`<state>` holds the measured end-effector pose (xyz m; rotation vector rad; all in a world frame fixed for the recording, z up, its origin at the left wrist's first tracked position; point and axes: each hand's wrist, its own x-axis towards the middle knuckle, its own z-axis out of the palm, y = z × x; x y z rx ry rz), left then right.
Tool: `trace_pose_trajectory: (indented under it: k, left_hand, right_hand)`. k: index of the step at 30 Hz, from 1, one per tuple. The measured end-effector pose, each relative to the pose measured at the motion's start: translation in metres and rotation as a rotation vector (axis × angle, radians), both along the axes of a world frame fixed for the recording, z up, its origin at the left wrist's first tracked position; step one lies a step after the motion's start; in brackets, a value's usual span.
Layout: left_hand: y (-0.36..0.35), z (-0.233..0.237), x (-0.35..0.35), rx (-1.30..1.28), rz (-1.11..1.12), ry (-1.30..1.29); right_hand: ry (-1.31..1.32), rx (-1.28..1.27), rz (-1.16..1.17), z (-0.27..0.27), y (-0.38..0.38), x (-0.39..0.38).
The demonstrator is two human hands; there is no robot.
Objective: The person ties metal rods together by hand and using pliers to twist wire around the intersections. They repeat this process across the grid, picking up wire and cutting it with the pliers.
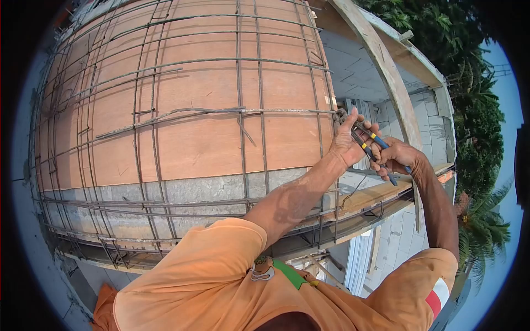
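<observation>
A pair of pincers [361, 144] with blue and yellow handles reaches the right edge of a rebar mesh [260, 99]. My right hand [398, 156] is closed around the handles. Nearer the jaws, my left hand [348, 140] has its fingers curled about the tool, thumb pointing up. The jaws meet the end of a horizontal bar [298, 111]; my left hand partly hides them, and I cannot make out any tie wire there. A thin bent wire [353, 192] hangs below my hands.
Plywood sheeting [199, 146] lies beneath the mesh, with a concrete strip [221, 187] along its near side. A long timber plank [389, 71] slants past on the right. Below are wooden formwork boards [367, 199] and block walls [425, 113]. Trees [477, 110] stand beyond.
</observation>
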<state>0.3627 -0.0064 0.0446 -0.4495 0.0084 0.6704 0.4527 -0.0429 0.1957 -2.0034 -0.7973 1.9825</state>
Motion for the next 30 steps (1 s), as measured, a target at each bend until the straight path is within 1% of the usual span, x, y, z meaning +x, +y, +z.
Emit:
trace_pose_trajectory:
  k: [1, 3, 4, 5, 7, 8, 9, 11, 12, 14, 15, 17, 18, 19, 20, 21, 22, 23, 24, 25, 27, 28, 29, 30]
  left_hand:
    - [0.001, 0.000, 0.001, -0.008, 0.008, -0.007]
    - [0.003, 0.003, 0.005, -0.064, -0.009, 0.035]
    - [0.005, 0.003, 0.006, -0.100, -0.013, 0.068]
    - [0.003, 0.004, 0.008, -0.111, -0.012, 0.059]
    - [0.003, 0.009, 0.009, -0.095, -0.041, 0.205]
    - [0.006, 0.013, 0.011, -0.098, -0.033, 0.199]
    - [0.009, 0.017, 0.014, -0.146, -0.031, 0.157]
    - [0.009, 0.018, 0.014, -0.224, -0.033, 0.130]
    - [0.008, 0.019, 0.014, -0.232, -0.038, 0.157]
    - [0.011, 0.020, 0.020, -0.241, -0.012, 0.192]
    - [0.011, 0.021, 0.026, -0.263, -0.005, 0.194]
    - [0.014, 0.019, 0.033, -0.274, 0.003, 0.199]
    - [0.011, 0.013, 0.038, -0.253, -0.010, 0.199]
    - [0.009, 0.003, 0.042, -0.232, -0.022, 0.198]
    - [0.002, -0.008, 0.045, -0.279, -0.047, 0.169]
    - [-0.004, -0.010, 0.037, -0.278, -0.039, 0.174]
    - [-0.011, -0.015, 0.021, -0.118, -0.046, 0.162]
    - [-0.013, -0.016, 0.008, 0.043, -0.055, 0.149]
    - [-0.012, -0.008, 0.002, 0.047, -0.024, 0.176]
    - [-0.009, -0.006, 0.002, 0.046, -0.019, 0.174]
    - [0.002, 0.001, 0.006, -0.012, -0.061, 0.063]
    - [0.004, -0.006, 0.010, -0.009, -0.075, -0.051]
    - [0.002, -0.008, 0.022, -0.009, -0.110, -0.070]
    - [0.003, -0.001, 0.017, -0.042, -0.108, 0.020]
  right_hand:
    - [-0.007, -0.008, 0.008, 0.002, 0.002, -0.002]
    - [-0.273, -0.050, 0.191, 0.016, 0.008, -0.015]
    - [-0.470, -0.040, 0.289, 0.029, 0.009, -0.033]
    - [-0.477, -0.052, 0.293, 0.030, 0.002, -0.034]
    - [-1.585, 0.521, 0.930, 0.036, -0.016, -0.044]
    - [-1.705, 0.562, 0.973, 0.033, -0.027, -0.065]
    - [-1.636, 0.467, 1.117, 0.027, -0.039, -0.083]
    - [-2.030, 0.698, 1.237, -0.021, -0.063, -0.075]
    - [-2.001, 0.730, 1.246, -0.038, -0.064, -0.061]
    - [-2.343, 0.727, 1.167, -0.056, -0.054, -0.022]
    - [-2.328, 0.754, 1.177, -0.053, -0.046, -0.016]
    - [-1.992, 0.340, 1.053, -0.042, -0.031, -0.005]
    - [-1.990, 0.341, 1.049, -0.041, -0.031, 0.014]
    - [-1.694, 0.385, 1.003, -0.040, -0.030, 0.033]
    - [-1.399, 0.423, 0.943, -0.044, -0.030, 0.046]
    - [-1.395, 0.431, 0.945, -0.033, -0.022, 0.033]
    - [-0.926, 0.163, 0.568, -0.012, -0.011, 0.008]
    - [-0.445, -0.089, 0.197, -0.003, -0.003, -0.005]
    - [-0.278, -0.120, 0.082, -0.006, -0.005, 0.001]
    - [-0.280, -0.120, 0.087, -0.010, -0.006, 0.005]
    - [-0.061, -0.213, -0.037, -0.019, -0.009, 0.014]
    - [-0.073, -0.193, 0.037, -0.017, -0.007, 0.013]
    - [-0.088, -0.195, 0.000, -0.009, -0.005, 0.011]
    - [-0.295, -0.145, 0.158, 0.004, 0.002, -0.003]
